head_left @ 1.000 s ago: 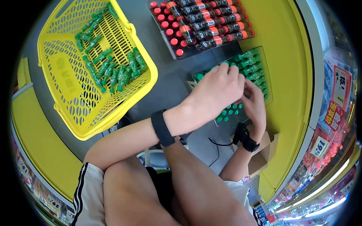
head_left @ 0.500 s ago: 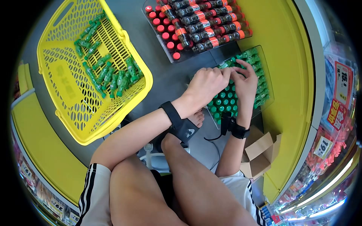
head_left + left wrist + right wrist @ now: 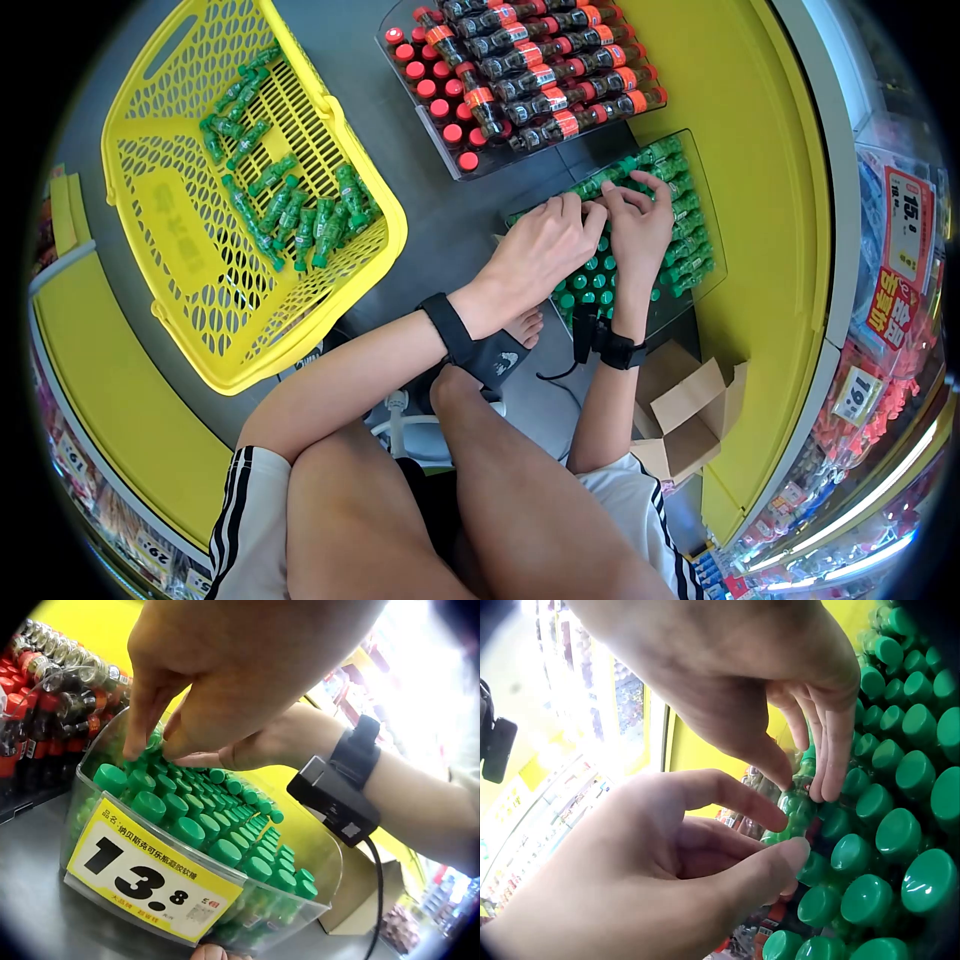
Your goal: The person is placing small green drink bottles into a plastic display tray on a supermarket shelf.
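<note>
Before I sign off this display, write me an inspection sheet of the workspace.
Surface: dark grey surface, beside a curved yellow panel.
Job's things: small green bottle at the fingertips; clear plastic tray of green-capped bottles, some standing, some lying, price label in front; yellow plastic basket with loose green bottles inside.
Clutter: open brown cardboard box near the tray.
Hands: left hand and right hand both pinch the small green bottle.
Cables: thin black cable hangs from the right wrist's camera; far end not traceable.
Surroundings: dark bottles with orange labels stacked beyond; shop shelves with price tags at right; black slipper nearby.
</note>
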### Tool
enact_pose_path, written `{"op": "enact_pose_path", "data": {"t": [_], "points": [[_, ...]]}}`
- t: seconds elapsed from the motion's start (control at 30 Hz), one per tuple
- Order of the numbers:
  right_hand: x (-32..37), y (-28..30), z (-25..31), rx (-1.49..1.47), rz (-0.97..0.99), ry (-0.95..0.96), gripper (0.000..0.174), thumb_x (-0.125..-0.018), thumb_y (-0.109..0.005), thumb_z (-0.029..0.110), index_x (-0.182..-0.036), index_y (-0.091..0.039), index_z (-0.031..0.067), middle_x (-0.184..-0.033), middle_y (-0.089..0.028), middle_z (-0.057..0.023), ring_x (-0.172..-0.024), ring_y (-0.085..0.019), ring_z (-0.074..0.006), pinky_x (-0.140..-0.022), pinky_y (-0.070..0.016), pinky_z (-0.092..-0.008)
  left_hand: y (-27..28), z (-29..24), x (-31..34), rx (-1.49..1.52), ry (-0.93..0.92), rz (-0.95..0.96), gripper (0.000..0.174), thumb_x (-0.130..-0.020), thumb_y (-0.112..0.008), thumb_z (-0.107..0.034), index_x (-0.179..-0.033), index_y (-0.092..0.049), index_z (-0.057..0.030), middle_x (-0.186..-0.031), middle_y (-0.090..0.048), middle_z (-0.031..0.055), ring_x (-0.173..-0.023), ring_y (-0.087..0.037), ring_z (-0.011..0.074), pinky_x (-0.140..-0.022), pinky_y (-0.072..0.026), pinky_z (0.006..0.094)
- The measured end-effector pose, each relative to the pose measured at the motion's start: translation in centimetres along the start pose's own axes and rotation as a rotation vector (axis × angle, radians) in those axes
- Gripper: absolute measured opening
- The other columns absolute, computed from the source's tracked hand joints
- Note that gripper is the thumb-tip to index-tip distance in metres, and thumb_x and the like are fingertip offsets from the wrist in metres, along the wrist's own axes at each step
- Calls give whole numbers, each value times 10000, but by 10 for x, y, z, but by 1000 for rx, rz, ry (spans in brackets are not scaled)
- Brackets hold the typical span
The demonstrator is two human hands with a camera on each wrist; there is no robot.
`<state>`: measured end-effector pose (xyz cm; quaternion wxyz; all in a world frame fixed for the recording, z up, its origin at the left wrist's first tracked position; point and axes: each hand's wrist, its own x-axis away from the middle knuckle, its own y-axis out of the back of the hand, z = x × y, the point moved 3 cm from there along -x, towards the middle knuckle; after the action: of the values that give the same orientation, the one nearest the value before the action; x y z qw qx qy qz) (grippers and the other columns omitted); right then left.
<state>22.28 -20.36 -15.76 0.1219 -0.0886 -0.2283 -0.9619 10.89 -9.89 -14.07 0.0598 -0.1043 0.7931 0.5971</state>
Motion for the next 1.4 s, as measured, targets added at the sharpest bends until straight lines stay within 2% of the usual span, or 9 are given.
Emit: {"op": "enact_pose_path", "data": {"t": [0.17,0.4,0.93,1.4], "points": [[1,-4,-5,3,-21,20,490,-952,-870,132,-1331,-611,-38,-1080,-784,-169,-875,-785,-181,-751,-613,-310,-1,0,2,-2,-8,37,301,-860,-724,-57,-1132,-614,7,-914,-616,96,-877,-711,212,-767,-635,316],[-2,-6,-13,-15,-41,44,536,-926,-900,124,-1349,-602,-16,-1099,-777,-165,-886,-766,-177,-777,-605,-314,-1,-1,4,-56,-32,64,254,-813,-738,-63,-1036,-638,6,-925,-626,95,-903,-712,210,-778,-635,309],[6,0,-6,-23,-24,16,551,-991,-856,168,-1413,-557,-19,-1111,-782,-166,-892,-783,-172,-756,-610,-297,2,1,7,-68,-58,84,292,-808,-745,-73,-1077,-656,-5,-935,-638,85,-914,-693,193,-795,-629,295],[9,0,-6,-20,-8,37,502,-1005,-829,132,-1405,-570,-22,-1123,-774,-163,-903,-778,-167,-740,-614,-283,5,2,8,-47,-69,88,283,-802,-755,-65,-1064,-667,-5,-927,-650,88,-908,-700,199,-780,-638,295]]}}
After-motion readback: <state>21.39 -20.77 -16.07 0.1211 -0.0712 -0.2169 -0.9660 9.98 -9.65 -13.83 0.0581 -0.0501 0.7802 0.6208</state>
